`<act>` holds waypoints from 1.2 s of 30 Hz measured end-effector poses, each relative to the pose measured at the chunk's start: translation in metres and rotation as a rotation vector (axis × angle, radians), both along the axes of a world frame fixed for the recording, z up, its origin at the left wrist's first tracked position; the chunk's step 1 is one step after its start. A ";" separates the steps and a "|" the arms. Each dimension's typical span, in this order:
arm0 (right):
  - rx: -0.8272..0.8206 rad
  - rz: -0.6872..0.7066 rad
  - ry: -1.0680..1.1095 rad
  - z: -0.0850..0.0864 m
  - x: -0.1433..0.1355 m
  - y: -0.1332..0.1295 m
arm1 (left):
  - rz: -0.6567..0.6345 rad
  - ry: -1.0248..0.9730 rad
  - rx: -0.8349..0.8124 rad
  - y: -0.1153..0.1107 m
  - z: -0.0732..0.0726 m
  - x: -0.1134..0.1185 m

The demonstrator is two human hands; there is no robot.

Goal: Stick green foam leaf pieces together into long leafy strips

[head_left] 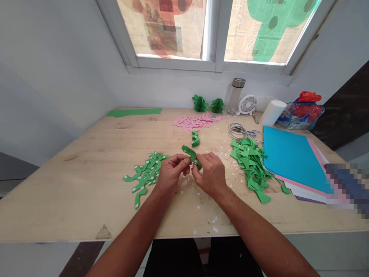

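Observation:
Near the middle of the wooden table (pixel 95 154), my left hand (pixel 173 171) and my right hand (pixel 211 171) both pinch a curved green paper piece (pixel 188 152), which looks layered. Its upper end rises above my fingertips. Just beyond it a small folded green paper stack (pixel 195 138) lies on the wood. Left of my left hand is a pile of curved green strips (pixel 147 173) with small white squares on them. Green paper scraps (pixel 250 163) are heaped to the right of my right hand. Tiny white bits lie scattered between the hands and the scraps.
Pink paper cutouts (pixel 196 121) and two green paper ornaments (pixel 200 104) lie toward the wall. A glass bottle (pixel 235 96), white fan (pixel 248 104), white roll (pixel 273 112), tape rolls with scissors (pixel 238 131), blue sheets (pixel 294 157) and a clear bag (pixel 301 115) are at the right.

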State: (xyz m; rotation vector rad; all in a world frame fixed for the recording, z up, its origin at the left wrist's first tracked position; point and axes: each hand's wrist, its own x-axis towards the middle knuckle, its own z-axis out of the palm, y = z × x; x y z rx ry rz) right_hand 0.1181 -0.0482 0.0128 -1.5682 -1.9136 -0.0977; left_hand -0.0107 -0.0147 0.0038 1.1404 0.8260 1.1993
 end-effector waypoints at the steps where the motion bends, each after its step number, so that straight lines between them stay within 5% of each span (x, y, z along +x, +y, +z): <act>1: -0.004 -0.008 -0.009 0.000 0.000 0.000 | 0.001 0.012 0.010 0.000 -0.001 0.000; 20: -0.068 0.017 0.029 -0.002 0.001 0.002 | 0.014 0.061 0.026 0.002 -0.004 -0.002; 36: -0.340 0.176 0.770 0.001 0.007 0.010 | -0.010 -0.039 -0.051 0.002 0.000 -0.003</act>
